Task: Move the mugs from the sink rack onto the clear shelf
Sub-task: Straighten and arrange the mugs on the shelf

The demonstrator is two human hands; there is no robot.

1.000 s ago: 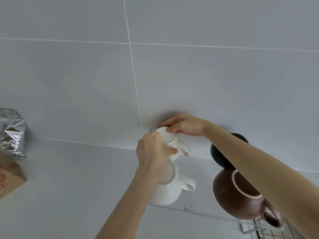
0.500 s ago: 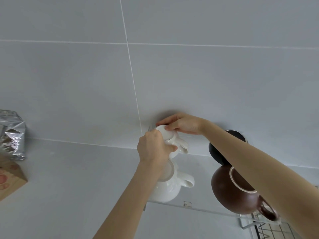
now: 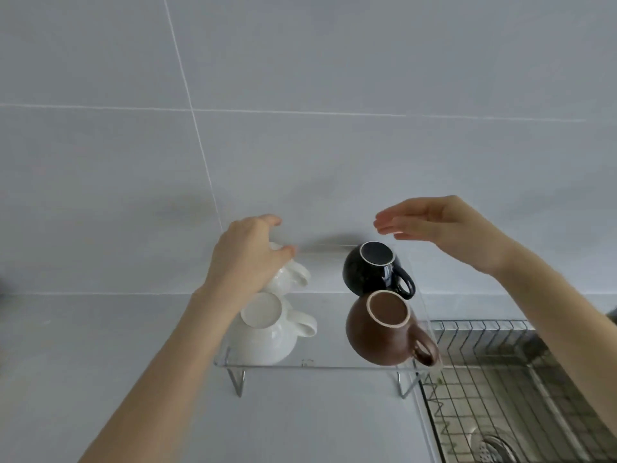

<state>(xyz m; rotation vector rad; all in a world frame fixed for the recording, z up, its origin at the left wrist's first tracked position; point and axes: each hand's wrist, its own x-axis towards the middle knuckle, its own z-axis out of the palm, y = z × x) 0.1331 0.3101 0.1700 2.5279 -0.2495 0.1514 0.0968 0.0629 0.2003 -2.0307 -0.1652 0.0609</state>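
Observation:
Four mugs stand upside down on the clear shelf (image 3: 317, 365). A white mug (image 3: 267, 339) is at the front left, with a second white mug (image 3: 295, 275) behind it. A black mug (image 3: 369, 272) is at the back right and a brown mug (image 3: 377, 335) in front of it. My left hand (image 3: 247, 259) covers the rear white mug, fingers curled over its base. My right hand (image 3: 434, 225) hovers above and right of the black mug, fingers straight, holding nothing.
A wire sink rack (image 3: 484, 345) lies over the steel sink (image 3: 534, 412) just right of the shelf, with no mug on the part I see. A grey tiled wall (image 3: 300, 145) rises directly behind the shelf. Grey counter (image 3: 100, 345) extends to the left.
My right hand has let go of the rear white mug and moved up and to the right. My left hand stays on that mug. The view has shifted right and down, showing the sink rack.

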